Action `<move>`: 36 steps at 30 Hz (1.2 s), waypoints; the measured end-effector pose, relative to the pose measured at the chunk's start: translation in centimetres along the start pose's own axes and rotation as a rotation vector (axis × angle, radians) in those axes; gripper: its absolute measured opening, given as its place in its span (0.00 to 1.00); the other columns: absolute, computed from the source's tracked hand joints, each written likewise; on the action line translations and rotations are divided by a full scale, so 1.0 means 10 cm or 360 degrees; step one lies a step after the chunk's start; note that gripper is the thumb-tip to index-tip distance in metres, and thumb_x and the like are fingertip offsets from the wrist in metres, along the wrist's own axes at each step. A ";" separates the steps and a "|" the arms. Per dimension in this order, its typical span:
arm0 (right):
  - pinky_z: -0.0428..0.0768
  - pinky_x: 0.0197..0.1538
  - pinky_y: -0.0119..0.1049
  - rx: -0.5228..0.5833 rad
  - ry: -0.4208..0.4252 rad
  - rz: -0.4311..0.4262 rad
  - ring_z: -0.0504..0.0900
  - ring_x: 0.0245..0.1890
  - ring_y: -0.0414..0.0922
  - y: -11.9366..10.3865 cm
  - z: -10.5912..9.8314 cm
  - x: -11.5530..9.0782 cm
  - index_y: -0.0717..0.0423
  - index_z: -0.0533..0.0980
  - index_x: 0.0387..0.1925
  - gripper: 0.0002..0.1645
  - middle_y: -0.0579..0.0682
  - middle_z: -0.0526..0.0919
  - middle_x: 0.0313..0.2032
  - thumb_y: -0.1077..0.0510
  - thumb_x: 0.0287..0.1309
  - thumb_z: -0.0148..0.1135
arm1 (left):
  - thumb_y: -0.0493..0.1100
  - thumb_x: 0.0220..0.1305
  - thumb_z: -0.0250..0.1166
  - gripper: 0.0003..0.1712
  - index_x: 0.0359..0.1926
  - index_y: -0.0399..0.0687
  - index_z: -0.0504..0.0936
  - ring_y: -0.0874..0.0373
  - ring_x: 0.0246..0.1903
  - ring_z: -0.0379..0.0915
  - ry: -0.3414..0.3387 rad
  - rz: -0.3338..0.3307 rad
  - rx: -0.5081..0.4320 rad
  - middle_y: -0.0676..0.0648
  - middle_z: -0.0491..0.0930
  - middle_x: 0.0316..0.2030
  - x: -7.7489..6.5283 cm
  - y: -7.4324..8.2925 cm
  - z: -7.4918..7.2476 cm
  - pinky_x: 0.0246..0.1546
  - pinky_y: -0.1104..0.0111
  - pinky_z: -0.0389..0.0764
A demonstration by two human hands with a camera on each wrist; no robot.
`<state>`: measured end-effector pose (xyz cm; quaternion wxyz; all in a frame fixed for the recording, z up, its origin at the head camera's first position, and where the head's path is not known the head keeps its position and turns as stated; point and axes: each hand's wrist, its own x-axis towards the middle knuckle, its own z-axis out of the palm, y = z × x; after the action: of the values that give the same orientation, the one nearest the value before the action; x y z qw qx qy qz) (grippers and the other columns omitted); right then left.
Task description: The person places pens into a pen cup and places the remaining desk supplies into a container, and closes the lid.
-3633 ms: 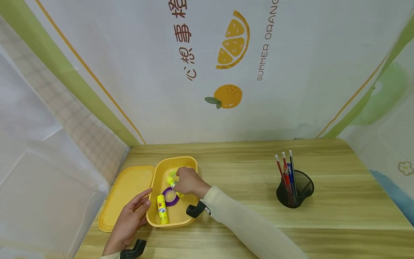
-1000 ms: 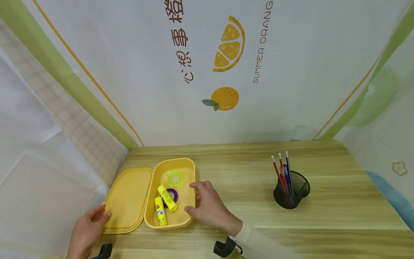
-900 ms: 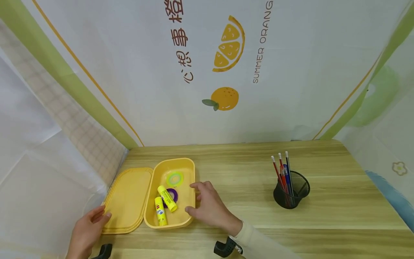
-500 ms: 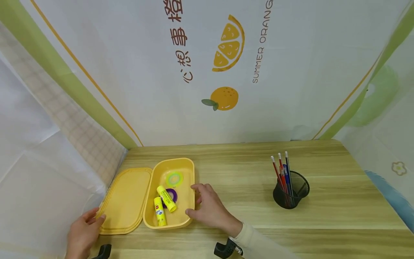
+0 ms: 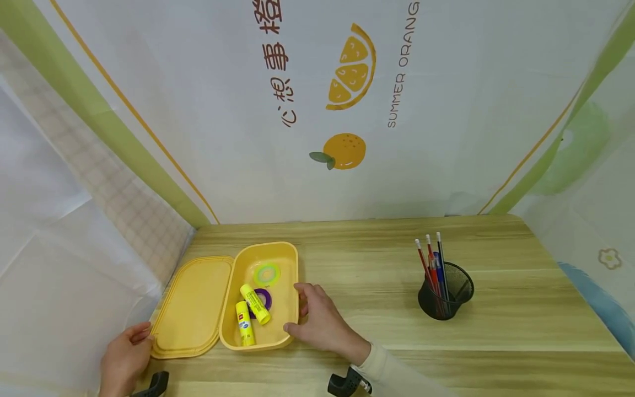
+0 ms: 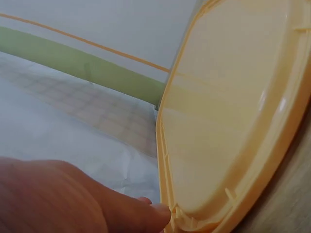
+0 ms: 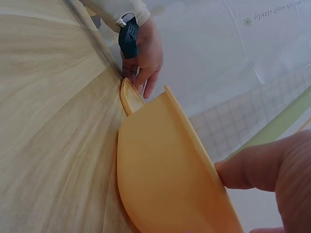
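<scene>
A yellow plastic box stands uncovered on the table. Inside are two yellow glue sticks, one glue stick by the near end and the other glue stick slanting over a purple ring. A yellow-green ring lies farther back in it. My right hand holds the box's right side, thumb on the rim; its other fingers are partly hidden. The matching lid lies left of the box, inner side up. My left hand pinches the lid's near left corner, thumb at its edge.
A black mesh pen cup with several pencils and pens stands on the right of the wooden table. A white printed curtain hangs behind the table and along both sides.
My right hand let go of the second glue stick in the box and moved to the box's right side. The left hand left the box and went to the lid's corner.
</scene>
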<state>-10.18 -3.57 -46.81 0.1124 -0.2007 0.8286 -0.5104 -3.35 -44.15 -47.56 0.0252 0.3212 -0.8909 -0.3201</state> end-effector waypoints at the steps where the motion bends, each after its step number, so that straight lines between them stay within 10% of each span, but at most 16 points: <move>1: 0.77 0.39 0.29 0.0004 -0.0004 -0.0002 0.76 0.43 0.42 0.00 0.00 0.00 0.60 0.67 0.74 0.51 0.51 0.74 0.51 0.53 0.52 0.82 | 0.37 0.71 0.59 0.26 0.65 0.26 0.76 0.39 0.49 0.80 0.0017 0.0009 0.0010 0.28 0.82 0.56 0.01 0.00 0.00 0.29 0.76 0.70; 10: 0.78 0.40 0.29 0.0021 -0.0029 -0.0022 0.76 0.42 0.38 0.02 0.02 0.01 0.61 0.67 0.74 0.51 0.55 0.75 0.53 0.53 0.52 0.81 | 0.36 0.66 0.60 0.24 0.60 0.25 0.79 0.32 0.49 0.81 0.0103 0.0046 0.0098 0.33 0.89 0.44 0.00 0.00 0.00 0.41 0.59 0.76; 18: 0.78 0.41 0.29 0.0028 -0.0040 -0.0024 0.76 0.43 0.38 0.01 0.03 0.01 0.60 0.67 0.74 0.52 0.56 0.76 0.53 0.52 0.52 0.81 | 0.37 0.69 0.56 0.25 0.63 0.26 0.78 0.40 0.44 0.83 0.0047 -0.0011 0.0058 0.29 0.86 0.49 -0.02 0.00 -0.06 0.30 0.73 0.71; 30: 0.78 0.53 0.37 -0.0002 -0.0037 -0.0020 0.77 0.52 0.45 0.04 0.02 0.01 0.59 0.66 0.74 0.51 0.54 0.77 0.54 0.50 0.54 0.80 | 0.36 0.79 0.57 0.29 0.74 0.24 0.66 0.74 0.32 0.79 -0.0346 -0.0287 -0.0835 0.48 0.81 0.44 0.03 -0.07 -0.15 0.39 0.69 0.89; 36: 0.78 0.57 0.39 0.0002 -0.0042 -0.0035 0.76 0.53 0.45 0.06 0.01 0.01 0.59 0.66 0.75 0.51 0.54 0.77 0.55 0.49 0.55 0.80 | 0.43 0.79 0.61 0.13 0.36 0.66 0.83 0.76 0.37 0.80 -0.0598 -0.0402 -0.1154 0.69 0.78 0.35 0.06 -0.12 -0.22 0.46 0.77 0.85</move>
<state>-10.38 -3.51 -47.36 0.1180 -0.2164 0.8245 -0.5093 -2.61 -46.44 -46.62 -0.0657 0.3344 -0.6634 -0.6661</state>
